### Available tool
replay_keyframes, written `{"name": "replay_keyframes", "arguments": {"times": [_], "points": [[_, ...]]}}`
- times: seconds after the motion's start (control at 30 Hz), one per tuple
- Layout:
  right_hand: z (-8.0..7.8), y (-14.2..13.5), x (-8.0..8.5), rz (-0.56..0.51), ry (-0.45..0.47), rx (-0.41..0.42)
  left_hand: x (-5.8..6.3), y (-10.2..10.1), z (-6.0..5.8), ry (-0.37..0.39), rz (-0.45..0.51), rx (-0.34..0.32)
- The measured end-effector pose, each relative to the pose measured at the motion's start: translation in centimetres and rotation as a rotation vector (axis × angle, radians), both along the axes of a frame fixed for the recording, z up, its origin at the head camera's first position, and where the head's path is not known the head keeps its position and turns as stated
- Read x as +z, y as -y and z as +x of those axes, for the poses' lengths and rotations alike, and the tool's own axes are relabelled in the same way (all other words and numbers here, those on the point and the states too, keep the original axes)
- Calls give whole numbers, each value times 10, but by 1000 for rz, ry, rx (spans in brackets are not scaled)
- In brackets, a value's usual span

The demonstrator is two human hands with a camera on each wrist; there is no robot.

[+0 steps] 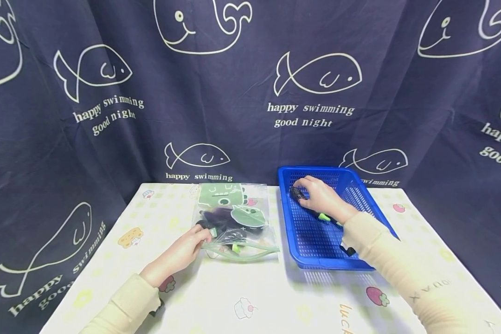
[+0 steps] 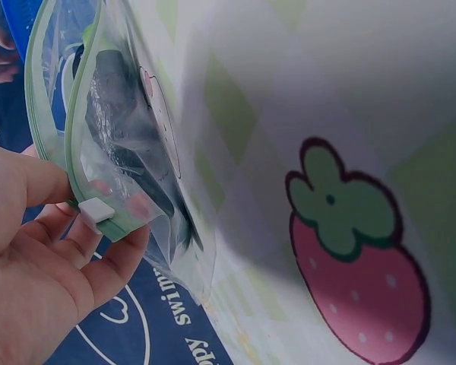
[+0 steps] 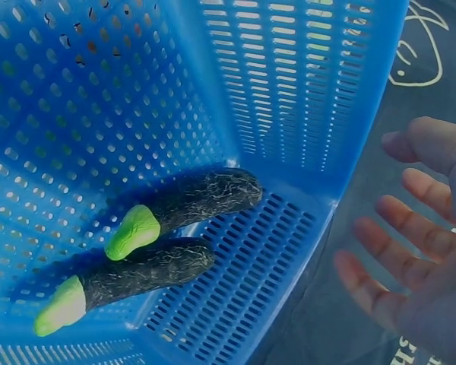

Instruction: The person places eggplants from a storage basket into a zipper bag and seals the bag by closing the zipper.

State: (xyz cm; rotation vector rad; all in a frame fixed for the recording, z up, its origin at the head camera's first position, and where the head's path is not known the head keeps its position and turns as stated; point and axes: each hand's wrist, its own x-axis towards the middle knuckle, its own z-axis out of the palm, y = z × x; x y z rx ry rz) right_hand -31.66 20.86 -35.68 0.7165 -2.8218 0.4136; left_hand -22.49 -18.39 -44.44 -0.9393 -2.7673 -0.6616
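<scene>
Head view, nearest first: the desk [image 1: 208,297] offers open room at six o'clock. At eight o'clock of the clear zip bag [image 1: 252,241], the left hand [image 1: 192,242] pinches its mouth beside the white slider [image 2: 96,210]. Bagged vegetables [image 2: 114,106] show dark through film that looks limp and slick; the stiffer green strip should be the better hold. At the bag's three o'clock, across a narrow gap, stands the blue basket [image 1: 290,232], its raised rim an edge to clear. Inside lie two green-capped vegetables [image 3: 201,200], side by side, probably light, firm and slightly rough; mid-body seems the surest grip. Over the basket's ten o'clock, the right hand [image 1: 322,198] has its fingers released, loosely bent. Beyond, at twelve o'clock, the curtain [image 1: 242,116] limits reach.
</scene>
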Motion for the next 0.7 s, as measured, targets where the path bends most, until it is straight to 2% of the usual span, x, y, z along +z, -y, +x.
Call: {"name": "replay_keyframes", "arguments": {"times": [0.27, 0.5, 0.7], "points": [[-11, -2, -10, -29, 60, -20, 1, 0, 1, -1, 0, 4], [-21, -7, -20, -46, 91, -29, -2, 0, 0, -30, 3, -2], [-26, -10, -23, -51, 152, -60, -2, 0, 0, -49, 6, 5]]}}
